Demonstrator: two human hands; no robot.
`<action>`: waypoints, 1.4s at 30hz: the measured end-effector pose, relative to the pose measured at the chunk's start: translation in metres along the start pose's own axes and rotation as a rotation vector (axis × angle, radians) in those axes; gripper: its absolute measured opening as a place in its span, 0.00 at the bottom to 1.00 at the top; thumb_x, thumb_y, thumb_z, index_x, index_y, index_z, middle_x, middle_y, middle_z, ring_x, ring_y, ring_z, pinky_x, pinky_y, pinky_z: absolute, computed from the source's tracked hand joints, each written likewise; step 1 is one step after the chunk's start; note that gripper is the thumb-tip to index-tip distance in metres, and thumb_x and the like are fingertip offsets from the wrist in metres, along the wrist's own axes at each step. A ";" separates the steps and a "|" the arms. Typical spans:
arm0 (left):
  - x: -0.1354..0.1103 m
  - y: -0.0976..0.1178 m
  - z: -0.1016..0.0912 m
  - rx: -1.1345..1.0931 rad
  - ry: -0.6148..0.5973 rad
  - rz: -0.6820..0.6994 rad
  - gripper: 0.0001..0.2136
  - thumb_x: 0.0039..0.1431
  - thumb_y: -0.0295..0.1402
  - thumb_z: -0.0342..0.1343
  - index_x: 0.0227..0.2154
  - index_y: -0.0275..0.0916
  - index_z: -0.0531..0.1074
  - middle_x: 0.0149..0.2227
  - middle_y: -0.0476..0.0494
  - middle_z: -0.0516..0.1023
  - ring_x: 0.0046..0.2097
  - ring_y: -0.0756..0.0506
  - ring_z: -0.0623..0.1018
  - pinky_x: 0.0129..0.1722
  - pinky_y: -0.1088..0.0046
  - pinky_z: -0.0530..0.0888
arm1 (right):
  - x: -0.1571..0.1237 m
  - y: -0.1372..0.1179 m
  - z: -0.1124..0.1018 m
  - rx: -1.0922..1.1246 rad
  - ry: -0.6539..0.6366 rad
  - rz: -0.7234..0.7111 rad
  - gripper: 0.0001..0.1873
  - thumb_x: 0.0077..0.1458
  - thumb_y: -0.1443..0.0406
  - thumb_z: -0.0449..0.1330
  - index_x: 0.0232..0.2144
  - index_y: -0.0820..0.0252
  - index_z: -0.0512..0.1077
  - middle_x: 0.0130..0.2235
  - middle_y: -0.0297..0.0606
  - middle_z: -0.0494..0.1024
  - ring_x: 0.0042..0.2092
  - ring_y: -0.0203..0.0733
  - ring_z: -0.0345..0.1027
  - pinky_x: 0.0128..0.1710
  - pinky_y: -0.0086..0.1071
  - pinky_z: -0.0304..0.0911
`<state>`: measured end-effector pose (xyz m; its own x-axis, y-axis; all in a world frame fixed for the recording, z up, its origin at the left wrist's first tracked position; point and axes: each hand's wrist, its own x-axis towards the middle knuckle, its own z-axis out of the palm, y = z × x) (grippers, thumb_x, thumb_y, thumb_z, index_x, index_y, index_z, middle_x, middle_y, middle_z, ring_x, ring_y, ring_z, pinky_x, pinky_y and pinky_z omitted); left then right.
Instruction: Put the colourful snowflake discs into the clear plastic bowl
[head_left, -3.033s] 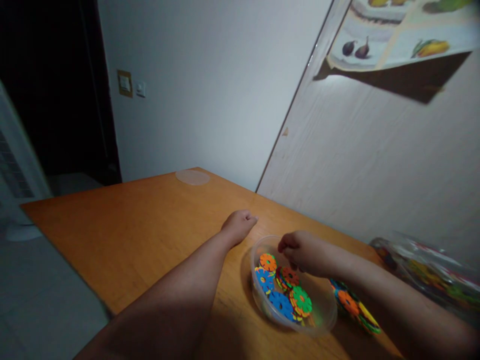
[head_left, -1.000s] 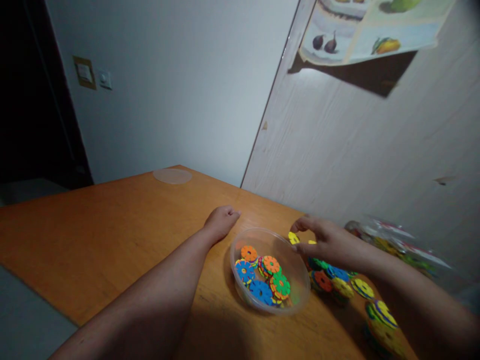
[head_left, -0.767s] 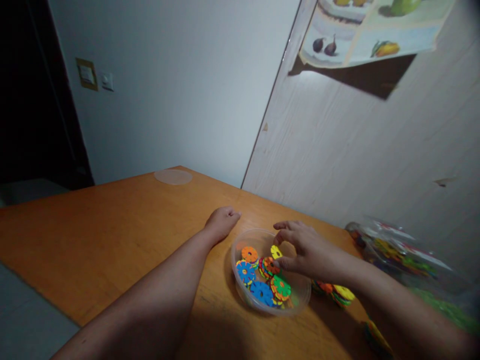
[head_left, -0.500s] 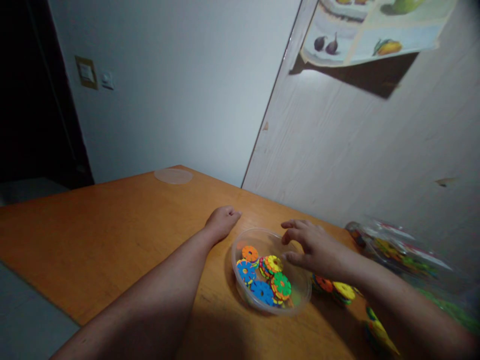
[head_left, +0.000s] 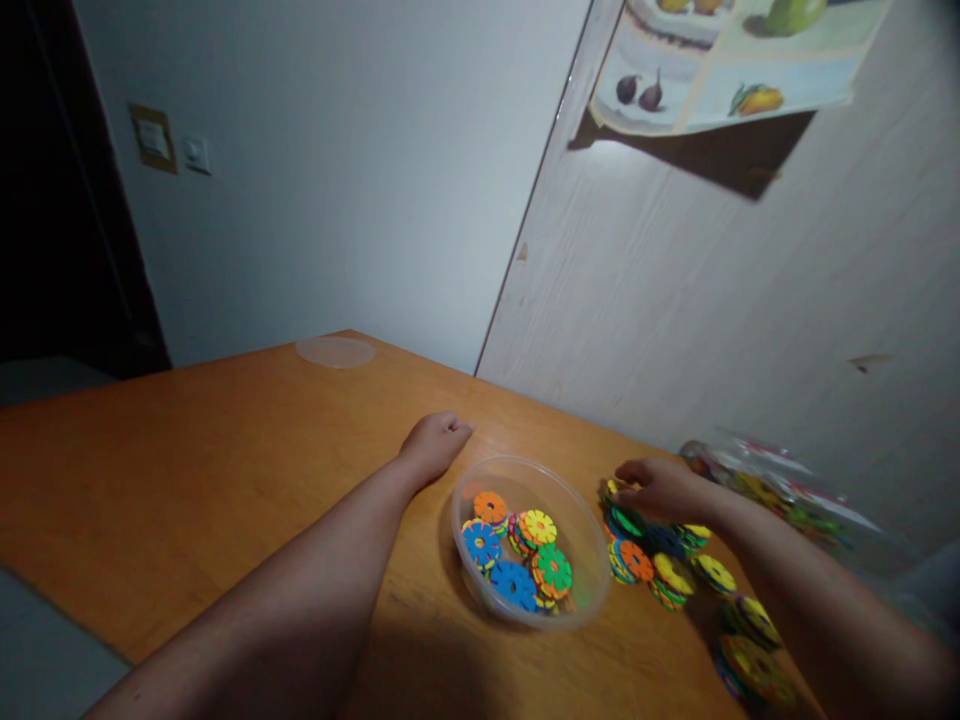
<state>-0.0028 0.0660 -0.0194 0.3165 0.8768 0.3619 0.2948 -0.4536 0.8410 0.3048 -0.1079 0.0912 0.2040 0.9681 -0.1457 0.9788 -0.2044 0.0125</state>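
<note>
My left hand (head_left: 436, 443) rests on the table as a closed fist, just beyond the left side of a clear round plastic tub (head_left: 592, 590). Nothing shows in its fingers. Inside the tub lie stacks of notched plastic flower discs, among them a blue disc (head_left: 513, 585), a green disc (head_left: 553, 571) and a yellow disc (head_left: 538, 527). Right of the tub, my right hand (head_left: 660, 488) reaches down with thumb and fingers around a stack of discs (head_left: 613, 492) with yellow on top. The hand partly hides that stack.
More disc stacks, such as an orange-topped one (head_left: 636, 561) and a yellow-topped one (head_left: 714, 573), stand under and beside my right forearm. Clear bags (head_left: 787, 500) with colourful pieces lie by the wall. A clear round lid (head_left: 335, 351) lies at the table's far corner.
My right hand has moved right and down, from above the tub to the disc stacks beside it, and its fingers have closed in. My left fist stays in place; the view has shifted slightly.
</note>
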 end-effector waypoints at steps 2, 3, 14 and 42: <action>0.000 0.000 0.000 0.006 -0.004 -0.004 0.20 0.55 0.50 0.51 0.20 0.38 0.63 0.19 0.53 0.64 0.24 0.52 0.63 0.23 0.75 0.54 | 0.003 0.004 0.006 0.003 -0.020 0.007 0.13 0.51 0.58 0.59 0.31 0.62 0.77 0.33 0.42 0.80 0.36 0.45 0.72 0.34 0.32 0.60; 0.000 0.000 0.000 0.007 -0.005 -0.005 0.20 0.55 0.50 0.51 0.20 0.38 0.63 0.19 0.53 0.64 0.24 0.52 0.63 0.23 0.75 0.54 | 0.005 0.005 0.007 0.007 -0.024 0.010 0.13 0.51 0.58 0.59 0.30 0.62 0.77 0.31 0.41 0.80 0.35 0.44 0.72 0.33 0.32 0.59; -0.001 0.002 -0.001 -0.012 -0.010 -0.014 0.19 0.54 0.49 0.52 0.20 0.38 0.63 0.19 0.52 0.65 0.23 0.51 0.63 0.23 0.75 0.54 | 0.009 0.016 0.002 0.076 0.039 0.064 0.18 0.50 0.56 0.60 0.39 0.61 0.75 0.37 0.43 0.80 0.36 0.43 0.72 0.32 0.30 0.61; -0.001 0.004 -0.001 -0.009 0.003 -0.037 0.18 0.53 0.49 0.53 0.20 0.38 0.65 0.19 0.52 0.66 0.24 0.51 0.63 0.23 0.75 0.53 | -0.083 -0.112 -0.037 0.230 0.025 -0.455 0.16 0.52 0.60 0.61 0.44 0.53 0.72 0.43 0.37 0.74 0.43 0.43 0.67 0.44 0.35 0.63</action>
<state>-0.0030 0.0637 -0.0158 0.3032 0.8933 0.3318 0.2976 -0.4196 0.8576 0.1788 -0.1595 0.1383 -0.2387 0.9691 -0.0622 0.9401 0.2145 -0.2652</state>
